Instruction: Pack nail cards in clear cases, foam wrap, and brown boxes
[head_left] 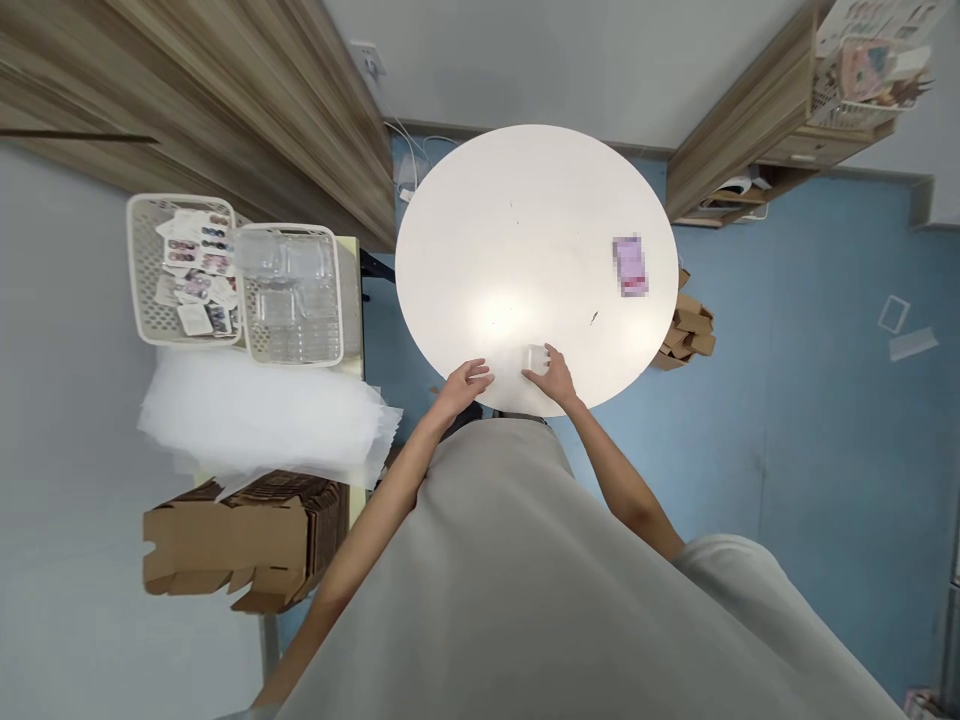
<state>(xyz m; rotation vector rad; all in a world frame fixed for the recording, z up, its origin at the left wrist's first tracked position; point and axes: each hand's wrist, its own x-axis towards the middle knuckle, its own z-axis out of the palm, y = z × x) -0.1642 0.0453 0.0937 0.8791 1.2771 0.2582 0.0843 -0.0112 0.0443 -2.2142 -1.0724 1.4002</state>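
Note:
My right hand [553, 376] grips a small clear plastic box [534, 359] by its sides, low over the near edge of the round white table [480, 220]. Its contents, if any, are too faint to make out. To the left, my left hand [466, 386] hovers by the table's near edge with fingers apart and nothing in them. A gap separates it from the box. Toward the table's right side lies a purple rectangular item [631, 266], blurred by pixels.
Left of me, a side table carries a basket of carded small items [142, 300], a basket of clear plastic boxes [337, 300], white translucent sheets [262, 415] and folded brown cartons [225, 545]. Cardboard pieces [688, 330] lie beyond the round table's right edge. A wooden cabinet [750, 120] stands back right.

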